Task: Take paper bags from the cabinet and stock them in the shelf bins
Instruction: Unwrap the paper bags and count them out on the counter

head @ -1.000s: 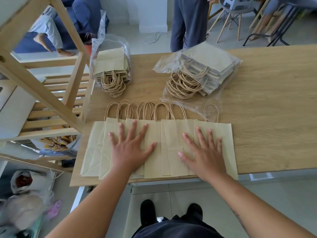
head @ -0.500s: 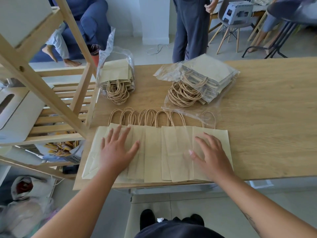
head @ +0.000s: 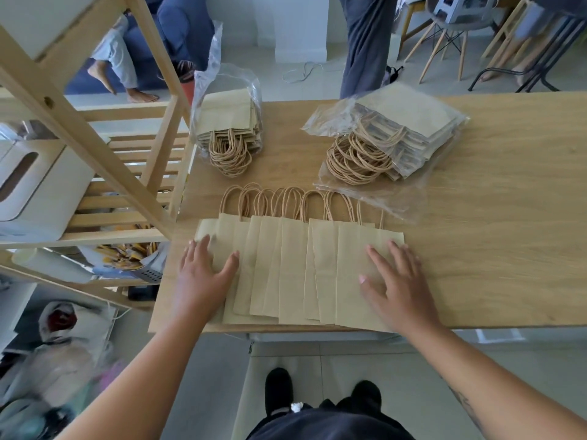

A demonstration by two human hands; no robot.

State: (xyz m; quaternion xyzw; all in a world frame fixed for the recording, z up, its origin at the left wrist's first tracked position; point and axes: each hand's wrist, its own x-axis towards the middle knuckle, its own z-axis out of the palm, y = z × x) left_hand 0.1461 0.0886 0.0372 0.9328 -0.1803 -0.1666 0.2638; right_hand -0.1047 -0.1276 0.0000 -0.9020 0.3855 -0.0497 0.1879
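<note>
Several flat kraft paper bags [head: 292, 268] with twisted handles lie fanned in an overlapping row at the near edge of the wooden table [head: 495, 249]. My left hand [head: 203, 274] rests flat on the row's left end, fingers apart. At the right end my right hand [head: 397, 281] presses flat on the last bag, fingers spread. Neither hand grips a bag. Farther back lie two plastic-wrapped bundles of the same bags: a left bundle [head: 228, 122] and a right bundle [head: 403, 128].
A slatted wooden shelf frame [head: 95, 147] stands against the table's left side, with a white bin [head: 35, 185] on a shelf and a grey basket [head: 139, 265] lower down. A person's legs [head: 365, 42] stand behind the table; chairs are at the back right. Bags lie on the floor at left.
Both hands slid outward from the middle of the fanned row to its two ends, and the bags now lie closer together.
</note>
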